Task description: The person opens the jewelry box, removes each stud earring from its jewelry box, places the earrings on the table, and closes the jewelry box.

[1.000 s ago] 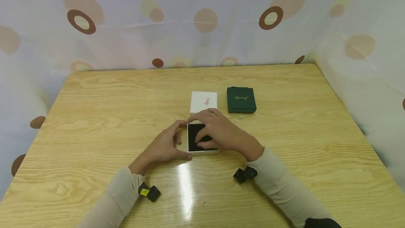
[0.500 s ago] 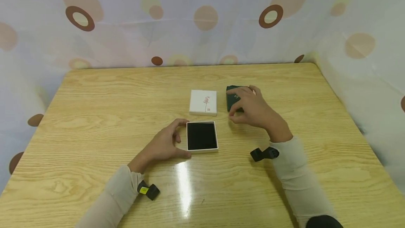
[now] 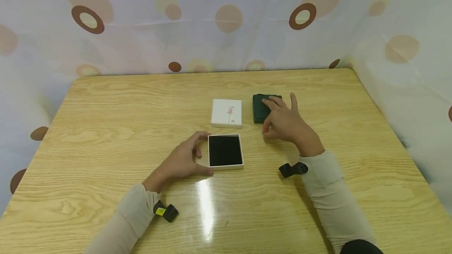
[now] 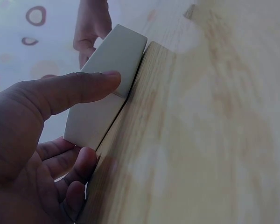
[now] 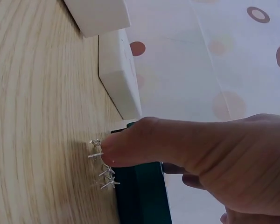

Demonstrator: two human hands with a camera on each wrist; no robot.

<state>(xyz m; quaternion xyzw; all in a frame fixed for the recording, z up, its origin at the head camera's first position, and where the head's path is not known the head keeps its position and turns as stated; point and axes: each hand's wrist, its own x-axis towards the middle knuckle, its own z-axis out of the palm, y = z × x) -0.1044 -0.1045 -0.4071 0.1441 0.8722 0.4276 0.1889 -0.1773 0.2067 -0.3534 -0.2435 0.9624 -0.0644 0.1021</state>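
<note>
My left hand (image 3: 181, 160) grips the left side of a shallow white box (image 3: 226, 167) with a black insert (image 3: 225, 150). Its thumb lies along the near wall in the left wrist view. To the right, my right hand (image 3: 284, 124) is low over the table before the dark green jewelry box (image 3: 260, 109), thumb and index finger pinched together, other fingers spread. In the right wrist view, the thumb tip meets a small silver stud earring (image 5: 95, 155). More silver earring pieces (image 5: 108, 177) lie just beside it.
Behind the open box lies a white lid (image 3: 220, 113) with a pink flower print. The wooden table (image 3: 123, 109) reaches back to a spotted cloth backdrop (image 3: 197, 22), which also rises along the right side.
My right hand has left the black insert and moved right to the earrings in front of the green box, where its fingertips have come together. The left hand stays on the white box.
</note>
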